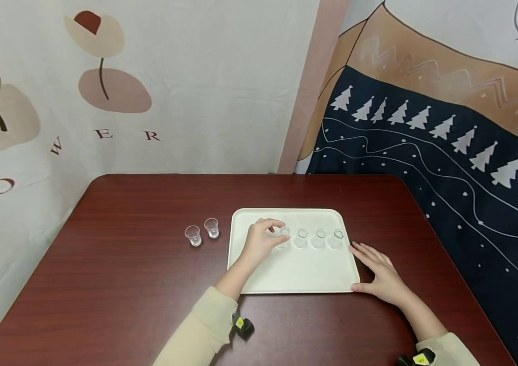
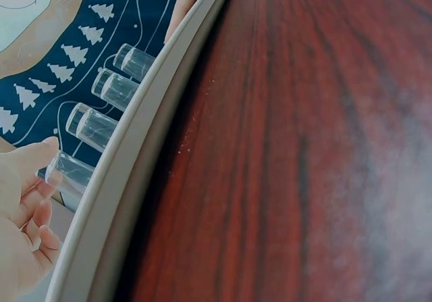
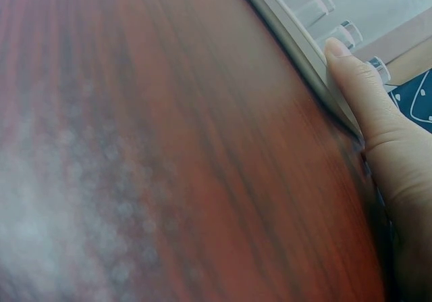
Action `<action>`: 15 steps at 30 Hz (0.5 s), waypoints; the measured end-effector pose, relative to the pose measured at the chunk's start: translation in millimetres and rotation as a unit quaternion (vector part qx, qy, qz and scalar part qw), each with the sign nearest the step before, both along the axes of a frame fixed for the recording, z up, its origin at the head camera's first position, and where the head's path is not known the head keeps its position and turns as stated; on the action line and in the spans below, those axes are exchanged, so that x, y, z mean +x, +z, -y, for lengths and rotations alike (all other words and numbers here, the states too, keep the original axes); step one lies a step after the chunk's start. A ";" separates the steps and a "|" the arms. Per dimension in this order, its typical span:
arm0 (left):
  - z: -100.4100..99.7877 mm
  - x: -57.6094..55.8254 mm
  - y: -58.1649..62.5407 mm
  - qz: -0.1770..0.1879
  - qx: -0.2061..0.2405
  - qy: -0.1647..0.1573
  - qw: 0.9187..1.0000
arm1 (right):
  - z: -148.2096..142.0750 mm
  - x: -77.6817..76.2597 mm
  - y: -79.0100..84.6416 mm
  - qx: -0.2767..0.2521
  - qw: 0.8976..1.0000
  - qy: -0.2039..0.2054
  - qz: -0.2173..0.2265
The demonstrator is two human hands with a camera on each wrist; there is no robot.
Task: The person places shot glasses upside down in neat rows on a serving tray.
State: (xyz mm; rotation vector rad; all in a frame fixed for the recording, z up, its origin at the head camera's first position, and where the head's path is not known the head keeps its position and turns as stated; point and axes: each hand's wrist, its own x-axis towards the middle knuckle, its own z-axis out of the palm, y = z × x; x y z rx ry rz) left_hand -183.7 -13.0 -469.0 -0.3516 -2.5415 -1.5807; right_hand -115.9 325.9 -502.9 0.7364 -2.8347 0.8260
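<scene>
Pale yellow sleeves (image 1: 196, 330) meet 2 black wrist cameras (image 1: 246, 330), each bearing 1 yellow label (image 1: 239, 322).

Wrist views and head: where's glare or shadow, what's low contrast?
Left wrist: pale glare on the tabletop, lower right; right wrist: hazy glare, lower left; head: soft shadow beside the right hand, clear glasses faint against the white tray.
</scene>
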 end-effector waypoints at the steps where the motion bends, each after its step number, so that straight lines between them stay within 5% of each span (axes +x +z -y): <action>1: 0.4 -0.4 -0.6 0.002 0.001 0.000 1.000 | 0.0 -0.3 0.0 0.001 1.000 -0.001 0.002; 15: 3.8 -2.7 -2.2 0.013 0.007 -0.001 1.000 | 1.6 -1.7 -0.7 0.001 1.000 -0.005 0.008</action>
